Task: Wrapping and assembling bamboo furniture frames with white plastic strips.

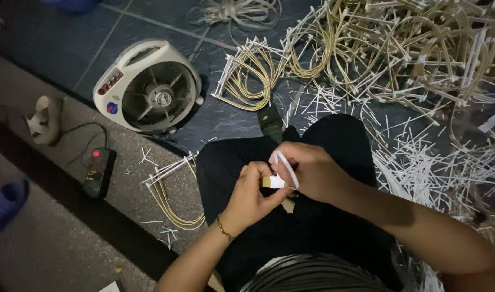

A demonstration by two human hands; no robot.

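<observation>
While there's only the head view to go on, it shows plenty: both hands meet over the lap, working a white strip (287, 167) with a tan stub end (267, 182). Left hand (250, 197) is pinched closed on the stub, thumb and fingertips tight around it. Right hand (312, 172) is closed too, with the strip looped over its fingers just above the pinch.

My guess is the strip's super light and bendy, probably springy enough to flick out of a loose hold, so gripping close to the stub looks smartest. The smooth surface might be a bit slippery.

Left of the grip, a curved bundle (171, 197) lies on the floor; farther up-left sits a fan (150, 86). Up and right there's a big tangled pile (399, 48) and loose white offcuts (442, 162).
</observation>
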